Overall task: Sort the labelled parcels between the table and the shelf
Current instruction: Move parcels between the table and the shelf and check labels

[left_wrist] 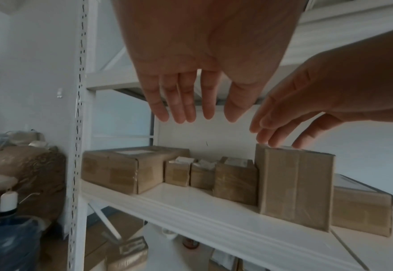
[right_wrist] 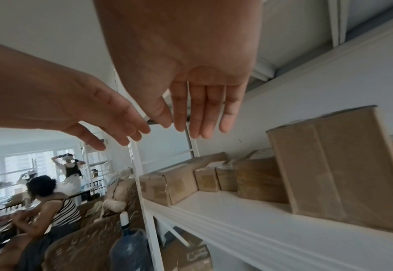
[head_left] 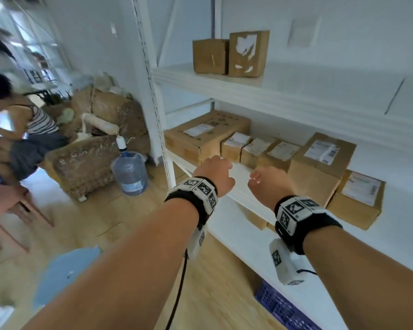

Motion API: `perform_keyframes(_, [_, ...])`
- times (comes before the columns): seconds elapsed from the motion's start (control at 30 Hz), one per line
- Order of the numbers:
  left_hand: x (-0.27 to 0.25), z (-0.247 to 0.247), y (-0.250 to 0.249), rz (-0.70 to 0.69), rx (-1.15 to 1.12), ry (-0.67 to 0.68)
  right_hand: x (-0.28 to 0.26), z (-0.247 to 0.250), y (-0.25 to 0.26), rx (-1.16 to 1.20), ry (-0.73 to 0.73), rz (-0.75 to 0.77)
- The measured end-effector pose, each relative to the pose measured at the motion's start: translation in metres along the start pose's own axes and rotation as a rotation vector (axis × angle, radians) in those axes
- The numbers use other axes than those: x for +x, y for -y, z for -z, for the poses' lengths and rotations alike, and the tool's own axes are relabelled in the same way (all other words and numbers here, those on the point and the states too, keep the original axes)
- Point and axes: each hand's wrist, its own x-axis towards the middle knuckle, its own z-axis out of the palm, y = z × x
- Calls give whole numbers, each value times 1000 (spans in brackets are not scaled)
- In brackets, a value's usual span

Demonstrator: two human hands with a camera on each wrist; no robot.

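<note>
Several labelled brown parcels line the middle shelf [head_left: 243,186]: a wide flat box [head_left: 205,134] at the left, three small boxes [head_left: 258,151], a taller box [head_left: 320,163] and another box [head_left: 360,198] at the right. On the top shelf stand two unlabelled-looking boxes [head_left: 229,55]. My left hand [head_left: 215,172] and right hand [head_left: 270,184] hover side by side before the shelf's front edge, fingers straight and relaxed, holding nothing. The left wrist view shows my left fingers [left_wrist: 186,102] above the row, and the right wrist view shows my right fingers [right_wrist: 202,113] left of the tall box [right_wrist: 339,165].
A white shelf post [head_left: 153,91] stands left of the hands. Beyond it are a water jug [head_left: 130,172], a wicker armchair [head_left: 88,167], a seated person [head_left: 22,129] and a pink stool [head_left: 7,198]. A blue crate [head_left: 284,308] sits under the shelf, with more boxes [head_left: 255,217] on the lower level.
</note>
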Motion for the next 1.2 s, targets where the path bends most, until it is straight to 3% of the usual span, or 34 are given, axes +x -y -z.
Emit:
perform_keyframes(0.17, [38, 52, 39, -110, 24, -40, 32, 16, 63, -27, -93, -72])
perform_keyframes(0.37, [82, 105, 50, -235, 36, -138, 65, 51, 110, -45, -195, -93])
perform_keyframes(0.8, [210, 206, 20, -374, -24, -390, 174, 175, 122, 176, -607, -159])
perform_keyframes(0.97, [252, 212, 5, -401, -111, -399, 216, 195, 113, 185, -484, -223])
perform_keyframes(1.2, [281, 192, -1, -377, -236, -251, 253, 172, 101, 395, -240, -305])
